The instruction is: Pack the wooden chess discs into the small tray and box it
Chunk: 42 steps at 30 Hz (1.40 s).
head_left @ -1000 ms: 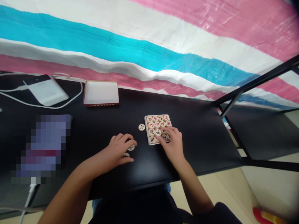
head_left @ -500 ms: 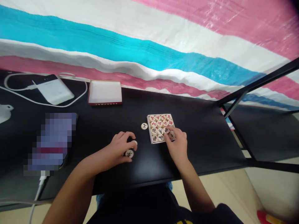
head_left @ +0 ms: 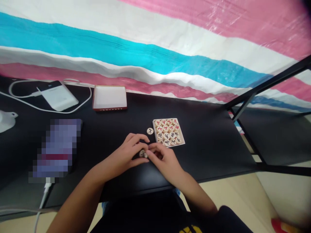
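My left hand (head_left: 130, 150) is curled, its thumb and fingers around a round xiangqi piece (head_left: 143, 154) with a black character. From the other side my right hand (head_left: 164, 157) meets it, thumb and fingertips closed at the piece's right edge. The fingers hide whether another piece is between them. Just beyond my hands a white tray (head_left: 184, 142) holds rows of xiangqi pieces, red characters at the back and black ones at the front. To the tray's left, a single black-marked piece (head_left: 150, 131) lies flat on the black table.
A shallow box lid (head_left: 109, 97) with a white inside lies open side up at the back. Left of it is a white power bank (head_left: 59, 96) with a looped cable. A pixelated phone-like device (head_left: 57, 149) lies at left, plugged in. A black metal frame (head_left: 243, 106) stands at right.
My right hand has moved left from the tray to meet my left hand. The left hand has shifted slightly right and up, with the piece now between both hands.
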Each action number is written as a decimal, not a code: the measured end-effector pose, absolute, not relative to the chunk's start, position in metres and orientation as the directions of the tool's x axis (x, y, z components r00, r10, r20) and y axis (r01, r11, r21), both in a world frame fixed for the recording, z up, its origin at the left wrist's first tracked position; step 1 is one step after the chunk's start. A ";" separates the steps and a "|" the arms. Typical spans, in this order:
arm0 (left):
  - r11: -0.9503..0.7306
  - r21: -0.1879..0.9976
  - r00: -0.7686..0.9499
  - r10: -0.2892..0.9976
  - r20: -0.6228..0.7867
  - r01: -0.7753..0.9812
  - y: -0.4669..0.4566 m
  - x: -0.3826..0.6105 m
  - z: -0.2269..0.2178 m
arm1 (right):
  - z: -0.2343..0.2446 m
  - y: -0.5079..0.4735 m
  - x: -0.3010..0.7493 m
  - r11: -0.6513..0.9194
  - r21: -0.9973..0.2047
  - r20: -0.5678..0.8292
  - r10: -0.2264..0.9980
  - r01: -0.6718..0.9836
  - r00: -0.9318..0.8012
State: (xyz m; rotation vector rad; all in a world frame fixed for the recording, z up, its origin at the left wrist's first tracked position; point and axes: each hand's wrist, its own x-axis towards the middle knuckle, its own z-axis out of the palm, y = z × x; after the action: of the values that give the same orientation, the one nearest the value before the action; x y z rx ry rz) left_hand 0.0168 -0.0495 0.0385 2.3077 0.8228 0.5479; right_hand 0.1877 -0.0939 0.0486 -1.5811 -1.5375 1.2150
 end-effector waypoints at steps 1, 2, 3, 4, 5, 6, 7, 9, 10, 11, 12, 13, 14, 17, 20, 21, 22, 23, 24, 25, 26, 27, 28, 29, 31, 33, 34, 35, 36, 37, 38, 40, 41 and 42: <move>-0.616 0.675 0.720 0.670 0.180 0.405 -0.051 0.018 0.039 | 0.048 -0.093 0.186 -0.143 -0.913 -0.202 0.972 0.382 -0.120; -0.618 0.676 0.721 0.668 0.184 0.400 -0.052 0.019 0.038 | 0.048 -0.093 0.185 -0.146 -0.921 -0.205 0.970 0.362 -0.130; -0.621 0.675 0.719 0.669 0.190 0.399 -0.052 0.020 0.037 | 0.048 -0.093 0.186 -0.147 -0.925 -0.203 0.971 0.351 -0.127; -0.624 0.670 0.711 0.674 0.201 0.402 -0.052 0.021 0.036 | 0.048 -0.092 0.188 -0.148 -0.927 -0.196 0.975 0.346 -0.109; -0.626 0.663 0.699 0.683 0.211 0.412 -0.052 0.021 0.034 | 0.048 -0.092 0.193 -0.146 -0.927 -0.183 0.980 0.345 -0.075; -0.626 0.652 0.682 0.697 0.222 0.428 -0.051 0.021 0.033 | 0.048 -0.091 0.200 -0.143 -0.927 -0.160 0.987 0.346 -0.020; -0.625 0.639 0.662 0.713 0.232 0.449 -0.050 0.020 0.031 | 0.047 -0.089 0.210 -0.140 -0.927 -0.128 0.990 0.348 0.060; -0.623 0.611 0.621 0.740 0.258 0.489 -0.046 0.018 0.029 | 0.043 -0.085 0.233 -0.144 -0.923 -0.049 0.964 0.357 0.261; -0.620 0.598 0.606 0.750 0.264 0.508 -0.044 0.017 0.027 | 0.041 -0.082 0.246 -0.155 -0.915 -0.011 0.933 0.373 0.361; -0.617 0.588 0.595 0.758 0.266 0.523 -0.042 0.016 0.024 | 0.037 -0.079 0.258 -0.172 -0.899 0.019 0.904 0.403 0.428; -0.613 0.581 0.590 0.764 0.261 0.536 -0.041 0.015 0.021 | 0.034 -0.075 0.268 -0.194 -0.867 0.056 0.877 0.458 0.477; -0.610 0.575 0.591 0.766 0.252 0.546 -0.039 0.014 0.018 | 0.031 -0.072 0.276 -0.220 -0.819 0.091 0.861 0.529 0.500; -0.610 0.570 0.597 0.765 0.243 0.550 -0.038 0.014 0.015 | 0.028 -0.070 0.281 -0.237 -0.763 0.131 0.854 0.602 0.503; -0.620 0.562 0.635 0.745 0.205 0.547 -0.036 0.013 0.004 | 0.020 -0.065 0.284 -0.189 -0.603 0.282 0.859 0.775 0.428; -0.624 0.559 0.666 0.728 0.161 0.546 -0.036 0.013 -0.003 | 0.013 -0.064 0.277 -0.095 -0.517 0.431 0.830 0.850 0.354; -0.625 0.558 0.675 0.723 0.150 0.546 -0.035 0.013 -0.005 | 0.011 -0.064 0.276 -0.084 -0.498 0.459 0.819 0.863 0.344; -0.628 0.556 0.682 0.717 0.143 0.544 -0.035 0.013 -0.006 | 0.009 -0.064 0.275 -0.080 -0.482 0.475 0.813 0.872 0.337; -0.633 0.552 0.689 0.712 0.140 0.542 -0.035 0.012 -0.007 | 0.007 -0.064 0.275 -0.079 -0.471 0.481 0.812 0.879 0.331; -0.638 0.547 0.693 0.707 0.138 0.542 -0.035 0.012 -0.008 | 0.005 -0.064 0.276 -0.079 -0.460 0.480 0.816 0.884 0.322; -0.642 0.541 0.697 0.704 0.136 0.543 -0.034 0.013 -0.009 | 0.004 -0.064 0.277 -0.081 -0.452 0.475 0.821 0.888 0.317; -0.644 0.536 0.698 0.703 0.133 0.546 -0.034 0.013 -0.010 | 0.004 -0.064 0.278 -0.086 -0.444 0.472 0.824 0.892 0.315; -0.644 0.530 0.699 0.704 0.129 0.551 -0.033 0.013 -0.010 | 0.006 -0.065 0.278 -0.094 -0.440 0.470 0.823 0.893 0.318; -0.641 0.528 0.697 0.706 0.124 0.556 -0.033 0.014 -0.009 | 0.008 -0.066 0.277 -0.103 -0.441 0.470 0.820 0.892 0.327; -0.637 0.530 0.694 0.710 0.121 0.560 -0.033 0.015 -0.008 | 0.012 -0.068 0.275 -0.107 -0.451 0.468 0.817 0.886 0.337; -0.627 0.545 0.682 0.719 0.132 0.556 -0.034 0.017 -0.003 | 0.022 -0.074 0.265 -0.093 -0.507 0.446 0.822 0.857 0.353; -0.623 0.573 0.664 0.727 0.173 0.533 -0.035 0.019 0.004 | 0.032 -0.082 0.250 -0.054 -0.601 0.369 0.866 0.797 0.337; -0.626 0.590 0.657 0.726 0.202 0.511 -0.037 0.020 0.008 | 0.036 -0.086 0.240 -0.036 -0.656 0.302 0.903 0.753 0.307; -0.632 0.607 0.652 0.722 0.233 0.482 -0.038 0.021 0.011 | 0.040 -0.090 0.230 -0.028 -0.711 0.220 0.940 0.703 0.261; -0.638 0.624 0.652 0.713 0.258 0.451 -0.040 0.022 0.014 | 0.042 -0.093 0.221 -0.033 -0.762 0.131 0.970 0.646 0.204; -0.645 0.640 0.659 0.700 0.276 0.417 -0.042 0.023 0.017 | 0.043 -0.095 0.212 -0.047 -0.805 0.043 0.990 0.591 0.138; -0.649 0.654 0.669 0.687 0.284 0.388 -0.044 0.024 0.020 | 0.044 -0.096 0.204 -0.068 -0.838 -0.030 0.997 0.542 0.078; -0.651 0.674 0.692 0.664 0.282 0.349 -0.048 0.026 0.024 | 0.044 -0.095 0.194 -0.102 -0.869 -0.114 0.993 0.484 0.004; -0.651 0.679 0.700 0.657 0.281 0.338 -0.049 0.027 0.025 | 0.044 -0.094 0.193 -0.112 -0.873 -0.131 0.991 0.475 -0.008; -0.651 0.681 0.704 0.653 0.278 0.335 -0.049 0.027 0.026 | 0.044 -0.093 0.194 -0.118 -0.872 -0.136 0.991 0.476 -0.004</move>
State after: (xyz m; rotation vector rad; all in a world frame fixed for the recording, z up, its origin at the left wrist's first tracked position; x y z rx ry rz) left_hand 0.0272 -0.0491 0.0265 2.3043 0.7504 0.6869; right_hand 0.1938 -0.0928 0.0444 -1.6553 -1.5313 1.0602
